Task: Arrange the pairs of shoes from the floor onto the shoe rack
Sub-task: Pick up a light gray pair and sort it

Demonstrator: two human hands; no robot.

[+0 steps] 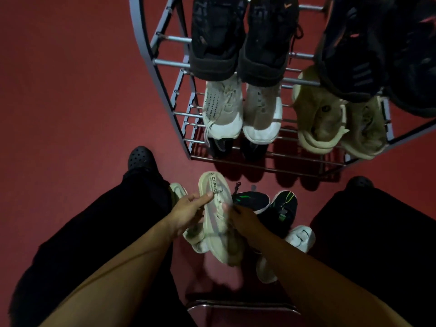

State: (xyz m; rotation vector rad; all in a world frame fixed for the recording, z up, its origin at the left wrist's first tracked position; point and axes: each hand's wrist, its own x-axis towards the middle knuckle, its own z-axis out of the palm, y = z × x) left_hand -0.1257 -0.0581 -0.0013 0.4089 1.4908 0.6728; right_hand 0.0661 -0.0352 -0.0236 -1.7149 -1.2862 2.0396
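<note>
Both hands lifting cream shoe [218,215] off floor [70,114], 6 o'clock of rack [162,62]. Left hand [186,214] fingers curling on its side; right hand [243,219] fingers gripping other side. Mate [192,234] lying beneath. Next, likely: carrying toward 12 o'clock, finding free rack bars.

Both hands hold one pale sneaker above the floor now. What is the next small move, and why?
Probably lift the pale sneaker, held by the left hand and right hand, forward to the shoe rack. Its likely mate lies on the floor beneath, so that one should follow. Which shelf has room I cannot tell.
</note>
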